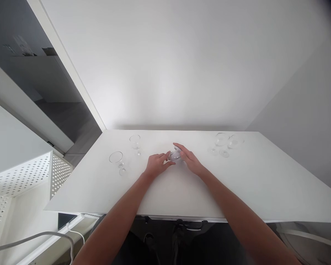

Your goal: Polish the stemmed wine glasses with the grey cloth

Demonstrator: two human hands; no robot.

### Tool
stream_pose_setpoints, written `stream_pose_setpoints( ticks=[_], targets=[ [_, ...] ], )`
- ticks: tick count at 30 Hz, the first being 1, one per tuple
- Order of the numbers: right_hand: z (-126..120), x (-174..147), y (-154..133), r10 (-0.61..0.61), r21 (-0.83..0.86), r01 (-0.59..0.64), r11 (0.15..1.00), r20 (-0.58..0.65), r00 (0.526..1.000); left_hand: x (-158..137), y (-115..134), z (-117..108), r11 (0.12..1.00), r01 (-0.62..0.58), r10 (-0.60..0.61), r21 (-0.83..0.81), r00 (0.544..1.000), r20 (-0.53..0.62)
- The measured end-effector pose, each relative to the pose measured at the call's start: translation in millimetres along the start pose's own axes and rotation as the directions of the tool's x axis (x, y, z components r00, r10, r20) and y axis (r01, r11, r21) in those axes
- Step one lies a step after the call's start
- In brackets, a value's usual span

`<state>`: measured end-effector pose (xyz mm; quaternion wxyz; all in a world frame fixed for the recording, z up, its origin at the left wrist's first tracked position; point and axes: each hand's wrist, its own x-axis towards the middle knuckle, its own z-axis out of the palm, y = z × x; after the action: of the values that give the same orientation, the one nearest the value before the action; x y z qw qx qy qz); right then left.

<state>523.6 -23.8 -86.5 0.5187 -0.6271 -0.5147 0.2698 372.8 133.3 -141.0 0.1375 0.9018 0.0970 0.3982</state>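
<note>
A clear stemmed glass (175,155) is between my hands, just above or on the white table; I cannot tell which. My left hand (157,164) closes its thumb and fingers on the glass's left end. Curved around the right side of the bowl is my right hand (191,160), its fingers pressed to the glass and partly hiding it. Two more stemmed glasses stand upright to the left, a nearer glass (116,157) and a farther glass (135,139). On the right, a pair stands close together, one glass (221,139) beside another glass (234,142).
The white table (182,198) ends against a white wall (165,66) at the back. At the lower left are a perforated white panel (22,171) and a pale cable (41,234). A doorway opens at the upper left onto a grey floor (79,123).
</note>
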Motion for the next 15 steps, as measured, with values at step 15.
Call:
stream_pose_setpoints(
  ticks=[15],
  targets=[
    [3,-4,-6,0.012,0.058,-0.012,0.998,-0.009,1.000,-2,-4,4,0.997,-0.068,0.066,-0.021,0.995,-0.081]
  ],
)
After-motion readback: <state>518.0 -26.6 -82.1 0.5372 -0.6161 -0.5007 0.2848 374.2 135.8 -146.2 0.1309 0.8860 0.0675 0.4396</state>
